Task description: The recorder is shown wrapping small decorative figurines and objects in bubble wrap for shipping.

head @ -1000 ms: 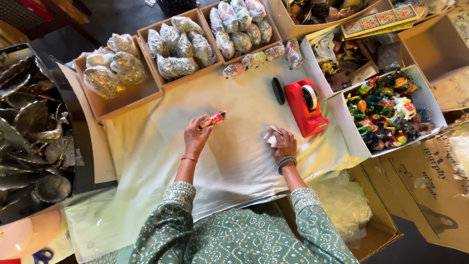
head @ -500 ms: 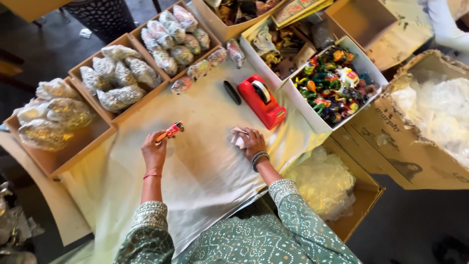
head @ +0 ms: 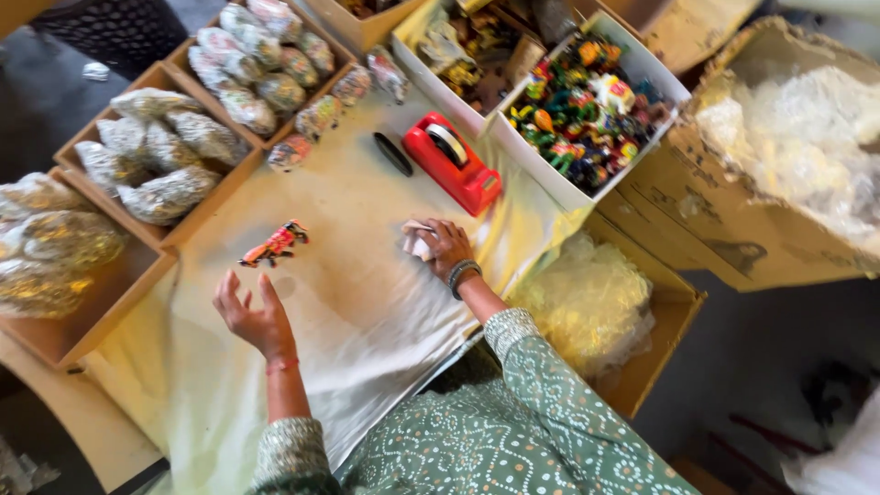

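Toy: small red-orange painted figure (head: 275, 244) lay on the desk's white cloth (head: 367, 312), released since half a second earlier.
Left hand (head: 249, 316): open, fingers spread, just below the toy.
Right hand (head: 442, 247): closed on white wrapping (head: 414, 241).
Beyond: red tape dispenser (head: 453, 163).

I see the toy (head: 275, 244) lying on the cloth (head: 367, 312), just beyond my left hand (head: 252, 316) and apart from it. My right hand (head: 438, 246) rests on a wad (head: 417, 241) further right. Behind that hand stands the tape dispenser (head: 452, 162), with a box of figures (head: 587, 101) to its right. Trays of wrapped bundles (head: 160, 160) line the cloth's left edge.
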